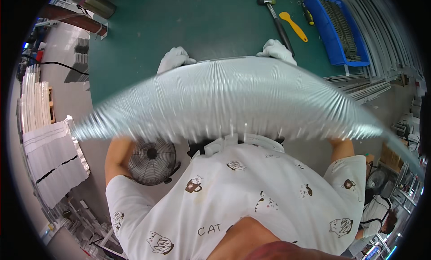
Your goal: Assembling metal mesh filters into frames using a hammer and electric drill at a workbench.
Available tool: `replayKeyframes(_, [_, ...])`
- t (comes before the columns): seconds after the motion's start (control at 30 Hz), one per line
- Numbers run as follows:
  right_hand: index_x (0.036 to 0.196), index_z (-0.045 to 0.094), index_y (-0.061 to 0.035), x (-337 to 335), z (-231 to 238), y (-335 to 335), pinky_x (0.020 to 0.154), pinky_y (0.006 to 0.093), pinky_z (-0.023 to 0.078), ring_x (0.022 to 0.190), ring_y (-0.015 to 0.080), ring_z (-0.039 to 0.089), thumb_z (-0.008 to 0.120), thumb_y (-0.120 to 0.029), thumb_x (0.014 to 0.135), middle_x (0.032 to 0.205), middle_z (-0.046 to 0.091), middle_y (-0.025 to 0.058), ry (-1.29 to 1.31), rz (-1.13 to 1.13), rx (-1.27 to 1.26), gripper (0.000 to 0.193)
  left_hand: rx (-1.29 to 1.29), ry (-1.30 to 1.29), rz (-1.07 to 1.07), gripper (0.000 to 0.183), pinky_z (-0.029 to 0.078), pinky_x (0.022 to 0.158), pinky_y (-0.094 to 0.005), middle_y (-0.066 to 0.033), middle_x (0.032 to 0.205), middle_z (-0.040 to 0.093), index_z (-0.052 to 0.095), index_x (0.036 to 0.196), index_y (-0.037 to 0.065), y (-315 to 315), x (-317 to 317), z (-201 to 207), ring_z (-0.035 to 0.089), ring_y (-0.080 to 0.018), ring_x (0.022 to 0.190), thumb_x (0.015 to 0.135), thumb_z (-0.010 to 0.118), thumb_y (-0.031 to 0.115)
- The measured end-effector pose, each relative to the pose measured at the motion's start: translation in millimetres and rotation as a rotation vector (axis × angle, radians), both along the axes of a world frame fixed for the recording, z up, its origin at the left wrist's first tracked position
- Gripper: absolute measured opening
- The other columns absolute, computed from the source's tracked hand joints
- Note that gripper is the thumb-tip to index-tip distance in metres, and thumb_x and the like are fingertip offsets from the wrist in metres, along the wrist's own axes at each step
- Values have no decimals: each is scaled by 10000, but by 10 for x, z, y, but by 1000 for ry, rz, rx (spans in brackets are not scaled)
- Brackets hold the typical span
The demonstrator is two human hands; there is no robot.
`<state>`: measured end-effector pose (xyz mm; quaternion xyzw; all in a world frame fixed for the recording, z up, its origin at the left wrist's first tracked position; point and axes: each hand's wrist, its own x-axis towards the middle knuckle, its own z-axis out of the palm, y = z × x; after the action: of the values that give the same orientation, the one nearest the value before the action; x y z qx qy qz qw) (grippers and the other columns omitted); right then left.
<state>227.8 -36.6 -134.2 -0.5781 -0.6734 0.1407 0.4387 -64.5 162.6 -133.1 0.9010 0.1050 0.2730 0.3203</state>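
Note:
A long silvery panel with fine ridges [233, 85] stretches across the view in front of my body, its lower side smeared by motion. On its far edge, left of the middle, my left hand [176, 59] in a white glove is closed, fingers curled over the rim. My right hand [276, 51], gloved the same way, grips that edge farther right, close to the handle of a mallet [274, 20]. The panel hides my forearms and the near part of the green tabletop [188, 22].
Right of the mallet lie a yellow scraper [294, 26] and a screwdriver [308, 14]. A blue bin [336, 29] of small metal parts sits at the table's right. Long metal strips [381, 31] are stacked beyond it. A floor fan [152, 161] stands at left; another person [375, 215] is at lower right.

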Motion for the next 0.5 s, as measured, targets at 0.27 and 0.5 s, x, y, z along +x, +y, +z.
replayKeyframes(0.27, [1031,653,-106,159,-195,-162,875,352,458,1017,267,552,707,-258,774,1019,634,96,-538,-207,81,304,-226,292,84,224,477,778,-351,-100,902,666,677,987,59,-44,56,201,611,-255,859,811,691,196])
replayKeyframes(0.5, [937,584,14,-59,1978,-178,695,273,512,710,127,604,682,-112,752,766,613,13,371,-128,-76,244,-558,235,141,256,489,759,-325,-87,918,665,645,952,-40,-55,112,333,601,-172,839,740,754,52])
